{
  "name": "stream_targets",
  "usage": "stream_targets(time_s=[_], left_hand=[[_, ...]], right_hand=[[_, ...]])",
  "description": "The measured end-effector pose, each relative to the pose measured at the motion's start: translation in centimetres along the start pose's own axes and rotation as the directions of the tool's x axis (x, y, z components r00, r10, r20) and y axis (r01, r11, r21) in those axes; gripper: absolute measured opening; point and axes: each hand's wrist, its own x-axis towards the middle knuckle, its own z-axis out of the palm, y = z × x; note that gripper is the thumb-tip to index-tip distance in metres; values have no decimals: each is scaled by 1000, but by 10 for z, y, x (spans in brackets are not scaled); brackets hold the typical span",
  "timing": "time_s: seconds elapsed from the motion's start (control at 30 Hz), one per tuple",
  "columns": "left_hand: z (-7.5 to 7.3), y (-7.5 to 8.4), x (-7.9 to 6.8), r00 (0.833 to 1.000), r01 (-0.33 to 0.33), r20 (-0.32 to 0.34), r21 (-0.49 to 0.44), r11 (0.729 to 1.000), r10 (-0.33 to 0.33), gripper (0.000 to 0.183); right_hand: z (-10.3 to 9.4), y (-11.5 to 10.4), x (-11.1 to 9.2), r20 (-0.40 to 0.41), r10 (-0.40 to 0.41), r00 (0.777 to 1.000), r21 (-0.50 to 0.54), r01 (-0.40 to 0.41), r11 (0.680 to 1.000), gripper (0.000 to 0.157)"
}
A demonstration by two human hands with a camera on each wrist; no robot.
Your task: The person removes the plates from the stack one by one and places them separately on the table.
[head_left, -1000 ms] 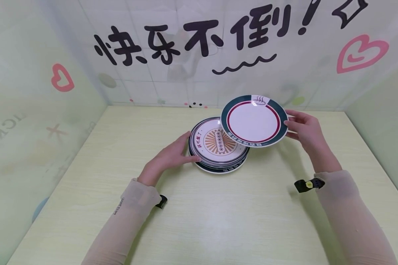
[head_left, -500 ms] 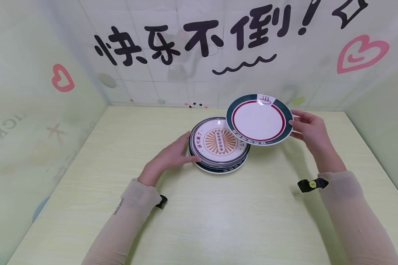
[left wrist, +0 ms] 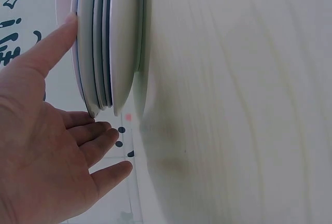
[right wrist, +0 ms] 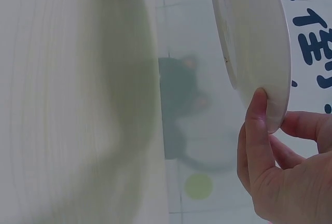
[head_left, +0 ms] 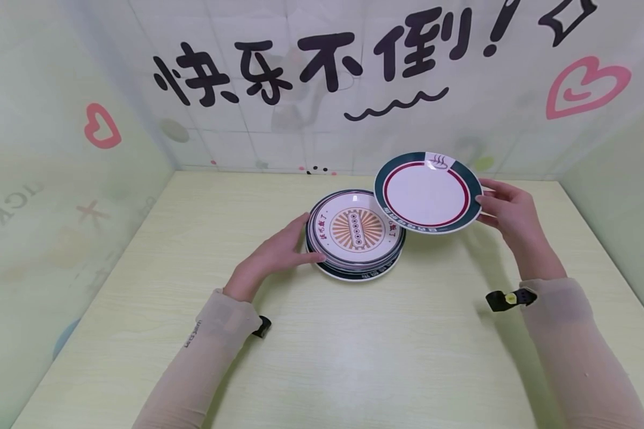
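A stack of plates (head_left: 354,266) sits on the table, the white top one bearing an orange sunburst. My left hand (head_left: 280,249) rests at its left side. In the left wrist view, the thumb of that hand (left wrist: 46,141) lies along the stacked rims, its other fingers fairly straight and just below them. My right hand (head_left: 510,211) pinches the right rim of a white plate (head_left: 426,196) with a dark green border and red ring. This plate is raised and tilted, overlapping the stack's upper right in the head view. Fingers of the right hand (right wrist: 290,167) press its pale underside.
The pale wood table (head_left: 327,357) ends at a back wall (head_left: 231,146) with large black characters and pink hearts. Side walls (head_left: 59,179) enclose it left and right. Black straps (head_left: 510,298) sit at the sleeve cuffs.
My right hand has carried the green-bordered plate slowly to the right, uncovering more of the stack's top plate. My left hand stays in place at the stack.
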Motion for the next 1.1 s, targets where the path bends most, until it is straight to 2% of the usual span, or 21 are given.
stream_targets(time_s=[0.5, 1.1], left_hand=[[0, 0, 1, 1000, -3, 0, 1, 1000, 3, 112], [0, 1, -1, 1000, 4, 1, -19, 1000, -4, 112]], right_hand=[[-8, 5, 3, -24, 47, 999, 75, -45, 996, 60], [-17, 14, 5, -32, 64, 997, 163, -58, 985, 59]])
